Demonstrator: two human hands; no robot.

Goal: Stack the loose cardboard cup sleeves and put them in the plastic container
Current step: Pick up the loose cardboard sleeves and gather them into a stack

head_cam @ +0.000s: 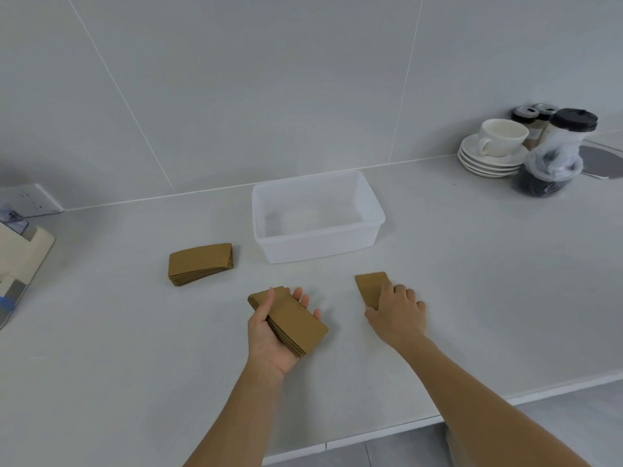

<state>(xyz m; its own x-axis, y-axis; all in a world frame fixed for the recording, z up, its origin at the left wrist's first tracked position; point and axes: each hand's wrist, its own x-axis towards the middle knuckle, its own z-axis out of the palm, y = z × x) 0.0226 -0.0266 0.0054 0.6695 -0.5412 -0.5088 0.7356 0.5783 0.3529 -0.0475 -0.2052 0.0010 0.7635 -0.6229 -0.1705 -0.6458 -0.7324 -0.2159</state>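
Note:
My left hand [269, 335] holds a stack of brown cardboard cup sleeves [296, 323] just above the counter, thumb on top and fingers underneath. My right hand [397, 311] lies on a single loose sleeve [372, 286] flat on the counter, its fingers covering the sleeve's near end; I cannot tell whether it grips it. Another stack of sleeves [200, 263] rests on the counter to the left. The translucent plastic container [369, 210] stands empty behind both hands, near the wall.
At the back right stand a white cup on stacked saucers [495, 153], lidded cups and a clear jar [553, 163]. A wall socket [28, 200] and a beige object [20, 257] sit at the far left. The counter's front edge [387, 429] runs below my arms.

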